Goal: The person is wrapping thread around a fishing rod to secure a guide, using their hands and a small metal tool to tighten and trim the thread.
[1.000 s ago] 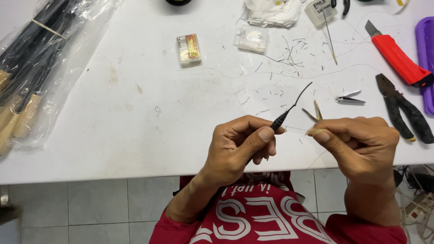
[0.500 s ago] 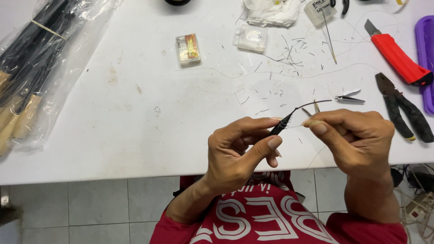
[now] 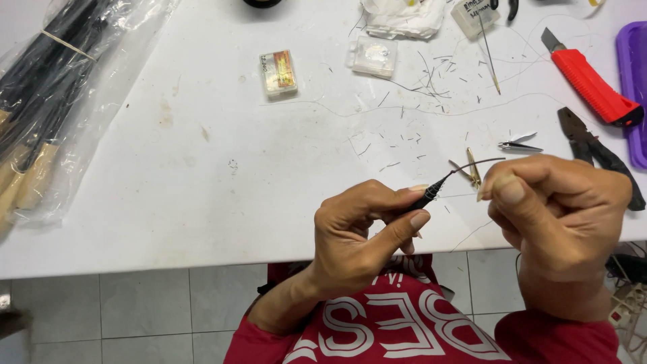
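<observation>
The thin black rod point(image 3: 431, 194) sits pinched in the closed left hand point(image 3: 364, 226) at the worktop's point(image 3: 202, 168) near edge, its fine tip curving toward 2 o'clock into the closed right hand point(image 3: 552, 202). Bare worktop lies open at 10 o'clock. At 9 o'clock a clear plastic bag point(image 3: 60, 101) holds dark, wooden-handled rods. At 12 o'clock lie two small clear boxes point(image 3: 373, 55); red utility knife point(image 3: 590, 84) and pliers point(image 3: 596, 155) crowd 2 o'clock.

Bench point(image 3: 202, 168): matt white, scuffed. Far-left bag point(image 3: 87, 101): glossy clear plastic over wooden handles point(image 3: 30, 178). Far-right knife point(image 3: 590, 84): smooth red plastic. Pliers point(image 3: 596, 155): dark metal. Clippers point(image 3: 519, 143): shiny metal. Held wire point(image 3: 448, 178): matt black.
</observation>
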